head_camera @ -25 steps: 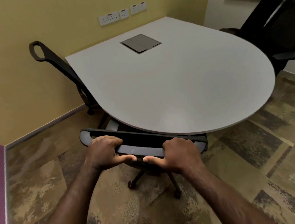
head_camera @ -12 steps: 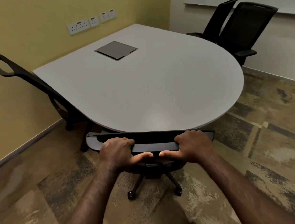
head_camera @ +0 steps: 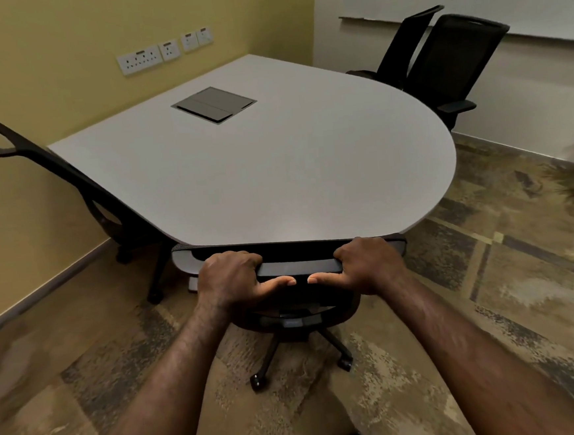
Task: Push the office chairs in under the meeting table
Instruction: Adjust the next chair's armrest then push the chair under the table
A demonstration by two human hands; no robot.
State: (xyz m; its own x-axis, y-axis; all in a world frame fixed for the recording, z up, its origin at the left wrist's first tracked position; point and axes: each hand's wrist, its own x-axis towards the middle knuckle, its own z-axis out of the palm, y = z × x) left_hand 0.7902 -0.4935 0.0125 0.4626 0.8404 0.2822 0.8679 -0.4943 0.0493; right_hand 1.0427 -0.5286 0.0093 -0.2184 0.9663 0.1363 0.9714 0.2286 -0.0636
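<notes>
A grey meeting table [head_camera: 276, 184] with a rounded near end fills the middle of the view. A black office chair [head_camera: 296, 268] stands at its near edge, the top of its backrest right at the table rim and its seat hidden under the top. My left hand [head_camera: 232, 280] and my right hand [head_camera: 368, 266] both grip the top bar of that backrest, fingers curled over it and thumbs pointing toward each other. Its wheeled base [head_camera: 300, 357] shows on the carpet below.
Another black chair [head_camera: 80, 185] leans at the table's left side by the yellow wall. Two more black chairs [head_camera: 448, 60] stand at the far right near the white wall. A grey cable hatch [head_camera: 214, 104] is set in the tabletop. Patterned carpet lies around.
The chair I hold has rolled farther in, its backrest now at the table edge. My view has swung so the table sits more squarely ahead. Both hands keep their grip.
</notes>
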